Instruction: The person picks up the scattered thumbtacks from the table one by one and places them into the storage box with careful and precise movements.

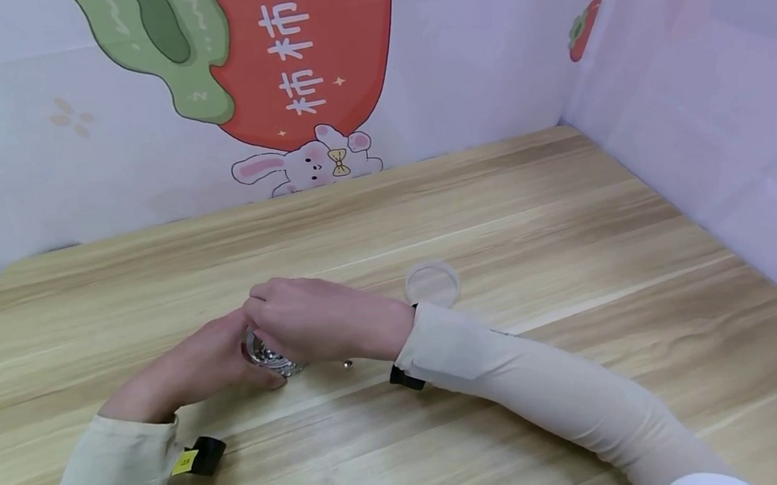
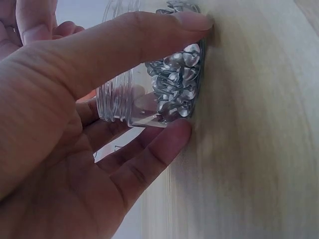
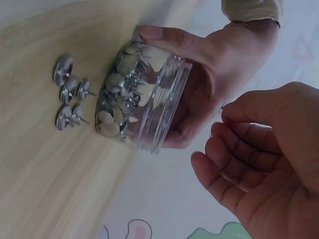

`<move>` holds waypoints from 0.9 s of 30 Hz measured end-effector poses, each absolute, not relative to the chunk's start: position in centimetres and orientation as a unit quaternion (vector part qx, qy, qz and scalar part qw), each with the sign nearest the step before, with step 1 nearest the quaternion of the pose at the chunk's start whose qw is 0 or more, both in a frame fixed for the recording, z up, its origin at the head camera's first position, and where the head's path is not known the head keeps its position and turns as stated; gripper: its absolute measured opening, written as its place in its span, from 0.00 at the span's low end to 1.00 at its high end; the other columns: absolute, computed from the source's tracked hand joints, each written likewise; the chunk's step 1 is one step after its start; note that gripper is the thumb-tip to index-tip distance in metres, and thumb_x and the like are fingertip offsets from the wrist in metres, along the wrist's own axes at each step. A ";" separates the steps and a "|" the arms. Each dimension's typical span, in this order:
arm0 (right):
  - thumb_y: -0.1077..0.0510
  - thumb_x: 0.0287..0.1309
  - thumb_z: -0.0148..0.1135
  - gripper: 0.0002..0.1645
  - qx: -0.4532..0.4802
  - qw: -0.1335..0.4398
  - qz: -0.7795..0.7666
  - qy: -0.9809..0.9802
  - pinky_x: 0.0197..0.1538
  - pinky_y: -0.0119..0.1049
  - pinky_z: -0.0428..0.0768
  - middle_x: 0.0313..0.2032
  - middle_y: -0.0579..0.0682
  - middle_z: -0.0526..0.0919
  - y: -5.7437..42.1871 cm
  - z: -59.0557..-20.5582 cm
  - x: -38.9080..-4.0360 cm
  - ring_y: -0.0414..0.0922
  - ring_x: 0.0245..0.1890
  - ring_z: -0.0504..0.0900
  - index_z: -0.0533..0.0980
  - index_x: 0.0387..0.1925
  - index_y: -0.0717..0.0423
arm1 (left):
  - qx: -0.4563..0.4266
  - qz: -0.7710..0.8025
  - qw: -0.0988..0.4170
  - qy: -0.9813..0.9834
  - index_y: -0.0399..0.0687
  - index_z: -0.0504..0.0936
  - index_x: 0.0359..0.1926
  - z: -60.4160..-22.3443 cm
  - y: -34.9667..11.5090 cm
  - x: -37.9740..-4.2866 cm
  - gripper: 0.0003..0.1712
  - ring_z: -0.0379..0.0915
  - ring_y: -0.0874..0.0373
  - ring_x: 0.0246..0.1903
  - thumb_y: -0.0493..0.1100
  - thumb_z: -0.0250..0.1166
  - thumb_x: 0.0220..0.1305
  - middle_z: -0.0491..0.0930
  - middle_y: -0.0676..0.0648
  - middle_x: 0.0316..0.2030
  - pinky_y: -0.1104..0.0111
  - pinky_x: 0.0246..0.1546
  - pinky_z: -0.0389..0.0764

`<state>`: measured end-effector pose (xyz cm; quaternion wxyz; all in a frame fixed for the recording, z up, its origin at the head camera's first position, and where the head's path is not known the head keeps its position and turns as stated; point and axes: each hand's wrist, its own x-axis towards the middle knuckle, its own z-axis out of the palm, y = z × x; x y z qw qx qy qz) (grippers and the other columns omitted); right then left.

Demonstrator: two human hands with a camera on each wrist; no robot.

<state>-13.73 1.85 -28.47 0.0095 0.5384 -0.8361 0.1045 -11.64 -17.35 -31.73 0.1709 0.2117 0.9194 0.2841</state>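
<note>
My left hand [image 1: 209,363] grips a clear plastic jar [image 2: 142,112] near its base, thumb on one side and fingers on the other. The jar stands upright on the wooden table, lidless, with a heap of silver thumbtacks [image 2: 174,82] in its lower part. Above the jar's open mouth is my right hand [image 3: 269,149], its fingers curled. A tiny shiny bit, apparently a thumbtack [image 3: 222,108], shows at the thumb and index fingertips, mostly hidden by them. Beside the jar, several loose thumbtacks [image 3: 64,70] lie on the table in the right wrist view.
A round clear lid [image 1: 433,285] lies on the table [image 1: 531,231] beyond my right wrist. One loose tack [image 1: 348,364] shows below the right hand in the head view. A printed wall covering [image 1: 469,53] rises along the table's back and right edges.
</note>
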 end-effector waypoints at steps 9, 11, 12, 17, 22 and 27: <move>0.58 0.71 0.48 0.15 0.537 0.015 0.101 -0.837 0.41 0.29 0.78 0.37 0.48 0.79 1.8 -29.2 -13.9 0.39 0.36 0.73 0.76 0.48 0.62 | 0.199 0.284 0.175 0.921 0.40 0.66 0.59 -31.8 -17.1 -11.7 0.47 0.73 0.49 0.47 0.52 0.79 0.41 0.79 0.41 0.48 0.49 0.50 0.73; 0.58 0.70 0.48 0.15 0.536 0.013 0.101 -0.838 0.41 0.30 0.78 0.37 0.48 0.79 1.8 -29.2 -14.1 0.39 0.36 0.73 0.76 0.49 0.62 | 0.201 0.284 0.171 0.922 0.41 0.66 0.58 -31.9 -17.1 -11.7 0.46 0.72 0.48 0.47 0.51 0.79 0.41 0.78 0.41 0.49 0.49 0.50 0.73; 0.58 0.70 0.49 0.15 0.536 0.012 0.098 -0.839 0.41 0.30 0.78 0.37 0.48 0.79 1.8 -29.2 -14.1 0.39 0.36 0.73 0.76 0.50 0.62 | 0.201 0.284 0.169 0.922 0.42 0.66 0.59 -31.9 -17.1 -11.7 0.46 0.72 0.48 0.47 0.51 0.79 0.41 0.78 0.40 0.50 0.49 0.50 0.73; 0.37 0.64 0.55 0.38 0.510 0.028 0.071 -0.857 0.59 0.44 0.73 0.60 0.54 0.74 2.2 -29.1 -14.0 0.49 0.57 0.72 0.63 0.68 0.53 | 0.206 0.280 0.164 0.923 0.46 0.65 0.61 -32.0 -17.2 -11.7 0.47 0.73 0.47 0.49 0.52 0.79 0.41 0.79 0.41 0.51 0.46 0.50 0.74; 0.19 0.51 0.48 0.63 0.496 0.047 0.052 -0.865 0.71 0.62 0.48 0.77 0.54 0.40 2.4 -29.1 -13.9 0.58 0.73 0.39 0.36 0.76 0.43 | 0.212 0.276 0.153 0.925 0.47 0.66 0.62 -32.1 -17.3 -11.7 0.46 0.78 0.50 0.44 0.51 0.78 0.43 0.79 0.39 0.52 0.43 0.50 0.75; 0.19 0.51 0.47 0.64 0.508 0.054 0.042 -0.858 0.72 0.62 0.48 0.77 0.54 0.39 2.2 -29.2 -13.9 0.57 0.74 0.39 0.36 0.76 0.45 | 0.212 0.277 0.150 0.925 0.44 0.67 0.60 -31.8 -17.4 -11.6 0.42 0.76 0.48 0.46 0.51 0.76 0.46 0.79 0.39 0.52 0.42 0.50 0.75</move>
